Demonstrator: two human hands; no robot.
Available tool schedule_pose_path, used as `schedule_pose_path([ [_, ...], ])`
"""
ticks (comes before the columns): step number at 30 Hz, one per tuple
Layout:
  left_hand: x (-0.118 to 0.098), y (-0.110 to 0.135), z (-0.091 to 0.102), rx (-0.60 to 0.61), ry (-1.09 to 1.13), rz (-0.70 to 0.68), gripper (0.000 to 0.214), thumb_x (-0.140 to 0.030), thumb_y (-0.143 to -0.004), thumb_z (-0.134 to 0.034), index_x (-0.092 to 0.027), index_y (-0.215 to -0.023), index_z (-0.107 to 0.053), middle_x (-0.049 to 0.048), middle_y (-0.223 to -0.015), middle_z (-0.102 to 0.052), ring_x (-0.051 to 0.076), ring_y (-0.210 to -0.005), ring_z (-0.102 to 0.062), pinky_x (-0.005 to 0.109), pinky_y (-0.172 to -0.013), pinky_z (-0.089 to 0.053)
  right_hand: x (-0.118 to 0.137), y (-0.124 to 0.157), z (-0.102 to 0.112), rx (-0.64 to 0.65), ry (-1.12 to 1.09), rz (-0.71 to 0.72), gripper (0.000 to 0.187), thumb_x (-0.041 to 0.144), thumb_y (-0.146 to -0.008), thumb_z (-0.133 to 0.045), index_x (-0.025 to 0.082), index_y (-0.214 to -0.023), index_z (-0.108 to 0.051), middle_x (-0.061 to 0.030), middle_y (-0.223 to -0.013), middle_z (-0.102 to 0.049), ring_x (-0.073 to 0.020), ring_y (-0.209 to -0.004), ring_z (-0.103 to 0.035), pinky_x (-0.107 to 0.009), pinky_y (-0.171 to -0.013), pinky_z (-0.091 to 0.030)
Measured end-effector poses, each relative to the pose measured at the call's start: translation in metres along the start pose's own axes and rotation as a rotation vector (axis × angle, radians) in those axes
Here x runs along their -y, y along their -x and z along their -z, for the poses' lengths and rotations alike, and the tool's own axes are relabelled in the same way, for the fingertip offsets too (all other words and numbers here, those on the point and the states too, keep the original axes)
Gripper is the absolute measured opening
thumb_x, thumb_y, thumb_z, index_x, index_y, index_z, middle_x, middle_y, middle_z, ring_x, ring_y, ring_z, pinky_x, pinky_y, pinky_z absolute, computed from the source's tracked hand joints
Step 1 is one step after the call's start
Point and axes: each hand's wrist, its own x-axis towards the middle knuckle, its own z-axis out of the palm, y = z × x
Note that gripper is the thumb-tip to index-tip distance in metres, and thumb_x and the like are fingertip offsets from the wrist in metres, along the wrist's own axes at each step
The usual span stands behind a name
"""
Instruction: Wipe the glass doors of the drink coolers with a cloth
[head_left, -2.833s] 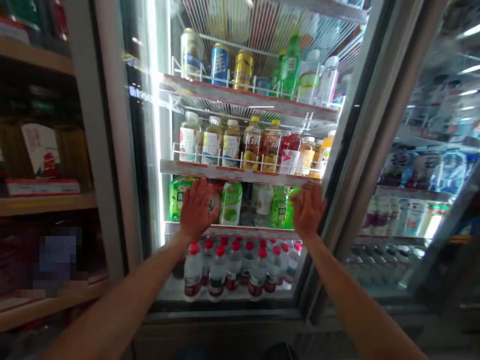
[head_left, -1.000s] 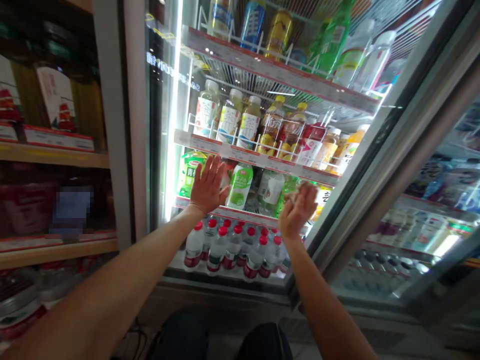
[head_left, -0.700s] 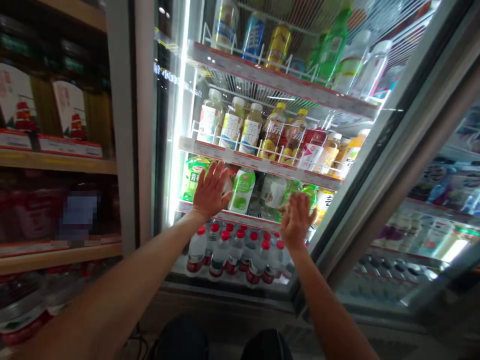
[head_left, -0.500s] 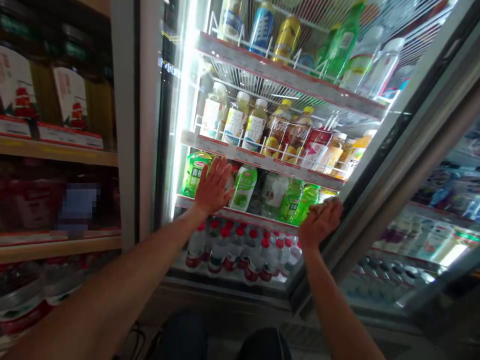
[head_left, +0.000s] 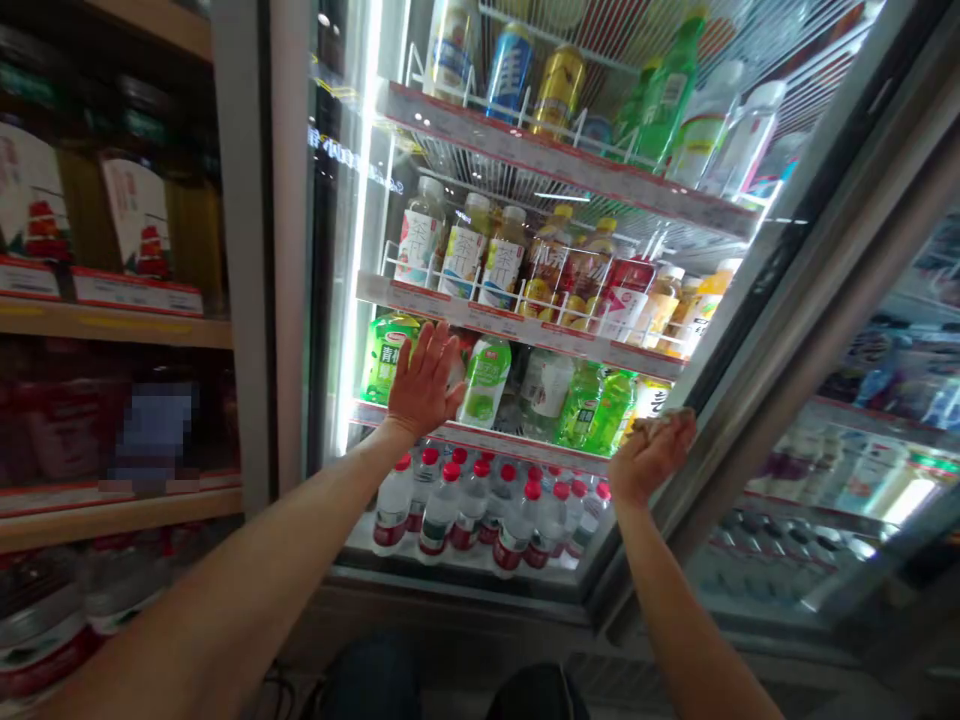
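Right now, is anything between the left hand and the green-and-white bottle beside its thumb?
Apparently yes: a glass door seems shut between the left hand and the green-and-white bottle, judging by the reflected lights and lettering. I cannot tell whether the hand touches the glass.

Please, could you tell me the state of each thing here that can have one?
Left hand: open, fingers spread
Right hand: slightly curled, grip unclear
Fridge door: seems shut
Light strip: lit
Cans: upright
Tea bottles: upright, capped
Green bottles: upright
Red-capped bottles: upright, capped
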Motion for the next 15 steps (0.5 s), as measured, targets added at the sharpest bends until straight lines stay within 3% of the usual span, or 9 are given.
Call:
schedule_pose_path([
  [2, 0.000, 0.000, 0.000, -0.009, -0.009, -0.008, 0.064, -0.042, -0.088, -0.038, -0.013, -0.143, -0.022, 0.0159, -0.147, -0.027, 0.025, -0.140, -0.009, 0.048, -0.113, -0.009, 0.038, 0.011, -0.009, 0.007, -0.030, 0.098, 0.054, 0.024, -0.087, -0.033, 0.007, -0.138, -0.034, -0.0228, -0.142, -0.034, -0.0302, -0.136, -0.026, -0.053, -0.105, -0.026],
  [5, 0.003, 0.001, 0.000, -0.033, -0.030, -0.032, 0.065, -0.043, -0.088, -0.038, -0.013, -0.143, -0.019, 0.0159, -0.147, -0.028, 0.025, -0.140, -0.008, 0.048, -0.113, -0.011, 0.105, 0.034, -0.021, 0.173, -0.096, 0.379, 0.049, 0.021, -0.087, -0.036, 0.019, -0.136, -0.039, -0.0124, -0.140, -0.042, -0.0243, -0.137, -0.025, -0.051, -0.109, -0.020],
  [7, 0.004, 0.001, 0.001, -0.038, -0.038, -0.049, 0.066, -0.043, -0.088, -0.038, -0.014, -0.144, -0.018, 0.0159, -0.147, -0.027, 0.025, -0.140, -0.009, 0.047, -0.113, -0.012, 0.122, 0.045, -0.022, 0.239, -0.107, 0.493, 0.047, 0.020, -0.087, -0.039, 0.022, -0.134, -0.042, -0.0092, -0.138, -0.045, -0.0219, -0.136, -0.027, -0.049, -0.111, -0.016],
  [9, 0.004, 0.001, 0.002, -0.035, -0.039, -0.061, 0.066, -0.043, -0.088, -0.038, -0.014, -0.144, -0.017, 0.0158, -0.147, -0.028, 0.024, -0.140, -0.009, 0.047, -0.113, -0.013, 0.104, 0.049, -0.016, 0.233, -0.087, 0.522, 0.046, 0.020, -0.087, -0.041, 0.023, -0.133, -0.044, -0.0092, -0.137, -0.047, -0.0215, -0.135, -0.029, -0.048, -0.111, -0.015],
  [11, 0.003, 0.001, 0.002, -0.036, -0.037, -0.056, 0.066, -0.042, -0.088, -0.038, -0.014, -0.144, -0.017, 0.0157, -0.147, -0.029, 0.024, -0.140, -0.009, 0.047, -0.113, -0.013, 0.062, 0.045, -0.006, 0.169, -0.040, 0.454, 0.046, 0.022, -0.087, -0.040, 0.021, -0.132, -0.045, -0.0118, -0.136, -0.047, -0.0232, -0.134, -0.032, -0.050, -0.109, -0.019],
  [13, 0.000, 0.001, 0.001, -0.049, -0.035, -0.038, 0.065, -0.040, -0.089, -0.038, -0.014, -0.144, -0.017, 0.0161, -0.147, -0.029, 0.024, -0.140, -0.008, 0.048, -0.113, -0.013, 0.017, 0.036, 0.003, 0.063, 0.035, 0.256, 0.047, 0.024, -0.087, -0.038, 0.015, -0.133, -0.044, -0.0179, -0.138, -0.043, -0.0277, -0.132, -0.034, -0.054, -0.105, -0.024],
  [15, -0.002, 0.001, -0.001, -0.076, -0.025, -0.022, 0.065, -0.038, -0.088, -0.038, -0.013, -0.144, -0.016, 0.0169, -0.147, -0.027, 0.025, -0.140, -0.008, 0.049, -0.112, -0.012, -0.005, 0.028, 0.007, -0.008, 0.079, 0.079, 0.050, 0.026, -0.087, -0.037, 0.010, -0.133, -0.042, -0.0226, -0.139, -0.039, -0.0312, -0.132, -0.034, -0.056, -0.101, -0.029],
])
